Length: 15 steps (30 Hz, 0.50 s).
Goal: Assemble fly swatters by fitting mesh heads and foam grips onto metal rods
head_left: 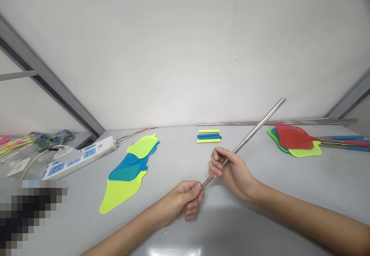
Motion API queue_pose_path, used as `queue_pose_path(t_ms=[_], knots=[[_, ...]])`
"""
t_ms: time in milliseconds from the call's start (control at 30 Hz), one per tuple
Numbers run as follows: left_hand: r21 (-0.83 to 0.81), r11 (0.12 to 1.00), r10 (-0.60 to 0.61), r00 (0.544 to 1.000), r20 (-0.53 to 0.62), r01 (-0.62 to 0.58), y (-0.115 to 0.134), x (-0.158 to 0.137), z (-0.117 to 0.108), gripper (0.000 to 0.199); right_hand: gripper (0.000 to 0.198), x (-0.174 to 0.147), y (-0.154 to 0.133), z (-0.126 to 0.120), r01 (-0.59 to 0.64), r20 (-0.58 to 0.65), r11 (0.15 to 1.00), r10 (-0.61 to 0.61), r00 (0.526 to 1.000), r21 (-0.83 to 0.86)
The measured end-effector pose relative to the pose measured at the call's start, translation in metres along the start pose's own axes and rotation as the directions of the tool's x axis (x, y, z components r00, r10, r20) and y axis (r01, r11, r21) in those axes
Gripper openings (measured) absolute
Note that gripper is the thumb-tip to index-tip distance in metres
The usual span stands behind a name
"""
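Observation:
A silver telescopic rod (258, 127) slants up to the right above the table, its thicker section at the far upper end. My left hand (187, 200) is closed on the thin lower end, thumb on top. Farther up the shaft, my right hand (228, 169) wraps its fingers around the rod. Beyond my hands lie yellow and blue handle grips (209, 140) in a small row. To the left, yellow and blue perforated fly swatter heads (124, 190) overlap one another. Assembled fly swatters (296, 138) with red, green, blue and yellow heads are stacked at the right.
More thin metal rods (274, 123) lie along the back wall. A white power strip (83, 156) with plugs and cables sits at the left, beside plastic-wrapped colourful items (37, 142). Grey metal frame posts (49, 75) stand at both sides. The lower left corner is pixelated.

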<state>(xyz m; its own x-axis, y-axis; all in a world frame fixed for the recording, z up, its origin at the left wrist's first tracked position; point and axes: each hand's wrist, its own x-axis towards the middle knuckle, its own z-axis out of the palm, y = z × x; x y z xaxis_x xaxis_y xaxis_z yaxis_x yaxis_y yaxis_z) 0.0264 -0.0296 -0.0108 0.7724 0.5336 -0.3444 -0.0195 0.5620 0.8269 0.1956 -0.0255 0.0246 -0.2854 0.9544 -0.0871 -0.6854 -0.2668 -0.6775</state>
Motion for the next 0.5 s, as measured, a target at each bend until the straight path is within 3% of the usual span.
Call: queue_pose_path(t_ms=[167,367,500], knots=[[0.070,0.997,0.021,1.000,-0.016,-0.020,0.0031,-0.0026,0.0035,0.027,0.017,0.0000,-0.0014,0.0014,0.040,-0.016,0.998,-0.040,0.999,0.048],[0.084,0.996,0.044,0.999,0.000,-0.043,0.0051,-0.0031,0.0048,0.028,0.010,0.0055,-0.0076,-0.0006,0.079,-0.135,0.990,-0.064,0.989,0.114],[0.088,0.995,0.056,0.998,0.005,-0.056,0.0028,-0.0018,0.0043,0.030,0.011,0.0062,-0.0098,-0.0021,0.094,-0.125,0.992,-0.083,0.989,0.086]])
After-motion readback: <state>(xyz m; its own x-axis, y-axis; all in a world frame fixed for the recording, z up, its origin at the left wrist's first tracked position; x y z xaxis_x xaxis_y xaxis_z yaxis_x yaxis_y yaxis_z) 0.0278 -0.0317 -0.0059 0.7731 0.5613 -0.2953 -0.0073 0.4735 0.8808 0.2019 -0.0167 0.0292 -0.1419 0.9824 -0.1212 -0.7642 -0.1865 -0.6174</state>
